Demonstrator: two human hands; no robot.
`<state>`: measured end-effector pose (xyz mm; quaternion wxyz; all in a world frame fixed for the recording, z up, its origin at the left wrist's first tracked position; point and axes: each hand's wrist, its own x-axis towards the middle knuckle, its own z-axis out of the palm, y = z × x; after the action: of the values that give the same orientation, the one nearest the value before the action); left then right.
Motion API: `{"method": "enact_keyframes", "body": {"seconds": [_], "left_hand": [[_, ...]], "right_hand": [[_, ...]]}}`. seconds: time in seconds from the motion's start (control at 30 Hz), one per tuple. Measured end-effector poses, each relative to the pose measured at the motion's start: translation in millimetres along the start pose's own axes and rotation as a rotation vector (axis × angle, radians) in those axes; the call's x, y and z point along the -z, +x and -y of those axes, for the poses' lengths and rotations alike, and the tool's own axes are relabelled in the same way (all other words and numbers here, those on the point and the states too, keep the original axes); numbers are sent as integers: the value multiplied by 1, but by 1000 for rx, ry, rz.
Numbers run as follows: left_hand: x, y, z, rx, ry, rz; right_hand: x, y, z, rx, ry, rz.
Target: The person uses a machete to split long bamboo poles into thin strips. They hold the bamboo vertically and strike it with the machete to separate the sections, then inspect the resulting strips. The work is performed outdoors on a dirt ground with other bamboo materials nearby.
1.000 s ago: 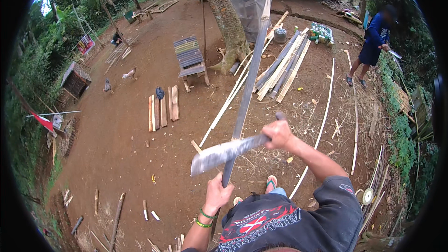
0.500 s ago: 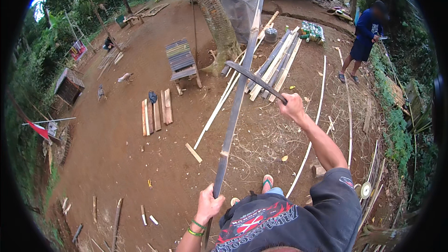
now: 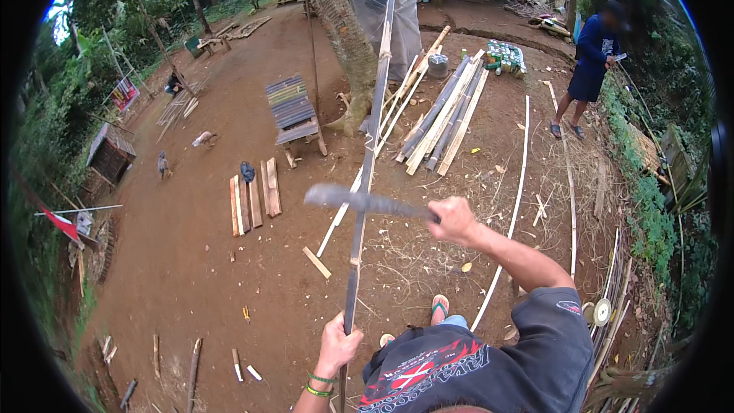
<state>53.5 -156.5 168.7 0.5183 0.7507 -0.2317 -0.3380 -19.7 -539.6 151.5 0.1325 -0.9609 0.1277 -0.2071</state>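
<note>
My left hand (image 3: 339, 344) is wrapped round the near end of a long dark bamboo strip (image 3: 354, 275), which runs up and away toward the tree. In my right hand (image 3: 454, 222) is the handle of a machete (image 3: 367, 200). Its blade, smeared by motion, lies crosswise over the middle of the strip and points left. Whether the blade touches the bamboo I cannot tell. Below the strip, on the dirt, a pale thin bamboo slat (image 3: 336, 218) lies partly hidden.
A pile of split bamboo (image 3: 447, 111) lies ahead by the leaning tree (image 3: 336, 23). Left of it stand a slatted bamboo seat (image 3: 290, 107) and short boards (image 3: 256, 195). Long strips (image 3: 520, 176) lie to the right. Another person (image 3: 592, 61) stands at the far right.
The machete has come down and toward me along the strip, its blade now blurred. My right hand has moved left and nearer. The strip's far end has swung left; my left hand keeps its hold.
</note>
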Motion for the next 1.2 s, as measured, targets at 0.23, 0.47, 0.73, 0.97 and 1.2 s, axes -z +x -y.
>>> {"method": "enact_keyframes", "body": {"seconds": [0.23, 0.47, 0.73, 0.97, 1.2], "left_hand": [[-6, -11, 13, -36, -48, 6], [-11, -17, 14, -31, -105, -13], [-7, -21, 21, -56, 35, -34], [-10, -40, 45, -28, 56, -74], [-14, -30, 31, -139, 353, -318]], "right_hand": [[35, 43, -65, -137, -31, -204], [15, 44, -29, 432, 0, -294], [22, 54, -45, 64, -48, -230], [87, 114, -174, -703, 61, -394], [24, 47, -194, -903, 632, -701]]}}
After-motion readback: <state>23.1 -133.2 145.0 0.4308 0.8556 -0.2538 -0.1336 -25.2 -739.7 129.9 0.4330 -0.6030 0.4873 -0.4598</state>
